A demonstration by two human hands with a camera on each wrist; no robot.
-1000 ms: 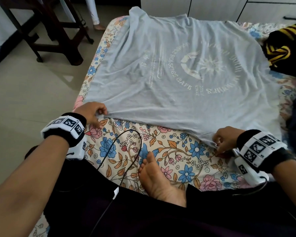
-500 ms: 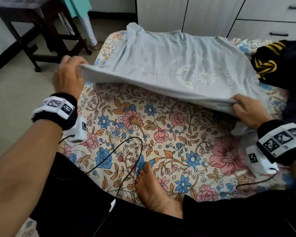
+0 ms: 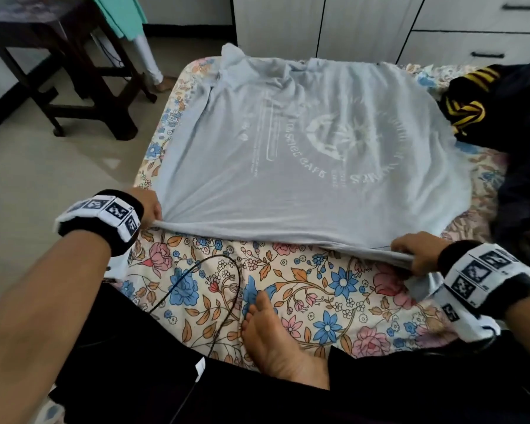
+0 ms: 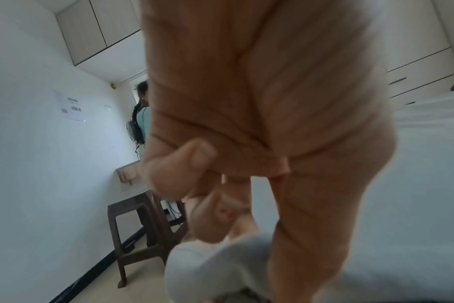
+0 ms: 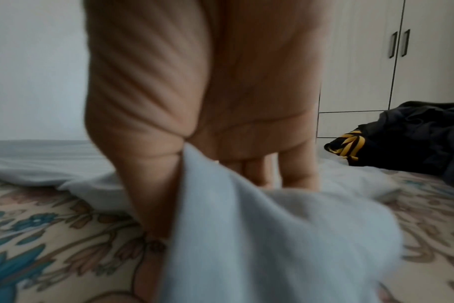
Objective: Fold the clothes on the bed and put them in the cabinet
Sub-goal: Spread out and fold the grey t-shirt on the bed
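Observation:
A light grey T-shirt (image 3: 312, 148) with a pale round print lies spread over the floral bed (image 3: 288, 289), its hem toward me and stretched taut. My left hand (image 3: 149, 206) grips the hem's left corner at the bed's edge; its curled fingers (image 4: 184, 164) bunch grey cloth (image 4: 215, 266). My right hand (image 3: 410, 254) pinches the hem's right corner, with the grey cloth (image 5: 272, 235) hanging in front of the palm (image 5: 220, 102). A white cabinet (image 3: 364, 22) with doors and drawers stands beyond the bed's far end.
A dark pile of clothes with black-and-yellow stripes (image 3: 471, 99) lies at the bed's right. My bare foot (image 3: 276, 338) and a black cable (image 3: 224, 280) lie on the sheet near me. A dark wooden stool (image 3: 62, 71) stands on the floor to the left, a person's leg (image 3: 149, 62) beside it.
Half a second ago both hands held the hem lifted above the bed. They have pulled it down and back toward me, and the shirt lies spread again.

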